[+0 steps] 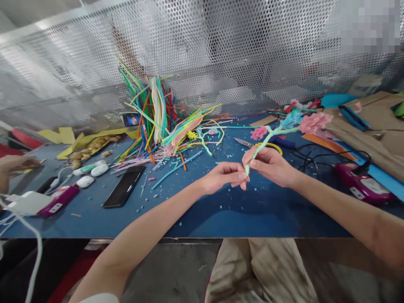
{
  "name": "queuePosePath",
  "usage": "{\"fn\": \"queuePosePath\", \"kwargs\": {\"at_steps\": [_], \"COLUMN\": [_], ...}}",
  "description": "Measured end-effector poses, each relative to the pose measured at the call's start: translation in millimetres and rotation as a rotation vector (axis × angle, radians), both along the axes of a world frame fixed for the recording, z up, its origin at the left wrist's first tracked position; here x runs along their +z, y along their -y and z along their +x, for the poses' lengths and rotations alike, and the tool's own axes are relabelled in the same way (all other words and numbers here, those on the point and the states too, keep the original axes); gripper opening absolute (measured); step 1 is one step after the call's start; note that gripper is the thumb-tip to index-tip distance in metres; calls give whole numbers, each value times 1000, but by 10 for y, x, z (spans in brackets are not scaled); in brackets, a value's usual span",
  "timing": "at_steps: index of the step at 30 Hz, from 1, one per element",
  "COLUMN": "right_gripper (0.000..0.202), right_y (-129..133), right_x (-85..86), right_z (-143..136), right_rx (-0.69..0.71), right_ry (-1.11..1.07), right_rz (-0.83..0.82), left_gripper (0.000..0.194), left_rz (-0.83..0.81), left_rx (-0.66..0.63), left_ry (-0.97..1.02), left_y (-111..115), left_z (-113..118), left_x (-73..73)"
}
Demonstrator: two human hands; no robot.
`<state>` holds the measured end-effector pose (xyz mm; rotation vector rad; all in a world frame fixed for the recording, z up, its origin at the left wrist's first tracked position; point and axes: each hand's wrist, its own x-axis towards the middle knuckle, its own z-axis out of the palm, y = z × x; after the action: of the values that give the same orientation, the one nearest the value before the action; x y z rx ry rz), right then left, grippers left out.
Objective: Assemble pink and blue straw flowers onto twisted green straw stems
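Note:
A light green fuzzy stem (261, 145) slants up to the right and branches near its top. It carries a small pink flower (259, 133), a blue flower (291, 119) and a larger pink flower (315, 122). My right hand (268, 163) pinches the stem low down. At the stem's bottom end, the fingers of my left hand (225, 175) are closed on it. Both hands are close together above the blue table (202, 219). Scissors (244, 143) with yellow handles lie just behind my right hand, partly hidden by it.
Behind stands a bundle of colourful pipe cleaners (158, 109) against a perforated metal screen (195, 42). A black phone (124, 186) lies left, a purple device (362, 182) with cables right. Another person's hand (19, 164) is at the far left.

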<state>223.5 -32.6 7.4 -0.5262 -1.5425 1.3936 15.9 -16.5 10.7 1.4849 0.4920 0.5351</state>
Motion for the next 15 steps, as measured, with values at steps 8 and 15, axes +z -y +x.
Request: {"fn": "queuePosePath", "kwargs": {"at_steps": [8, 15], "right_gripper": [31, 26], "right_y": [-82, -81], "right_x": [-106, -69], "right_z": [-59, -31], "right_rx": [-393, -483], "right_ry": [190, 239], "right_rz": [-99, 37], "left_gripper": [22, 25], "left_rz": [1147, 1444], "left_rx": [422, 526], "left_ry": [-572, -747], "left_y": [-98, -8], "left_z": [-42, 19], "left_x": [-31, -4]}}
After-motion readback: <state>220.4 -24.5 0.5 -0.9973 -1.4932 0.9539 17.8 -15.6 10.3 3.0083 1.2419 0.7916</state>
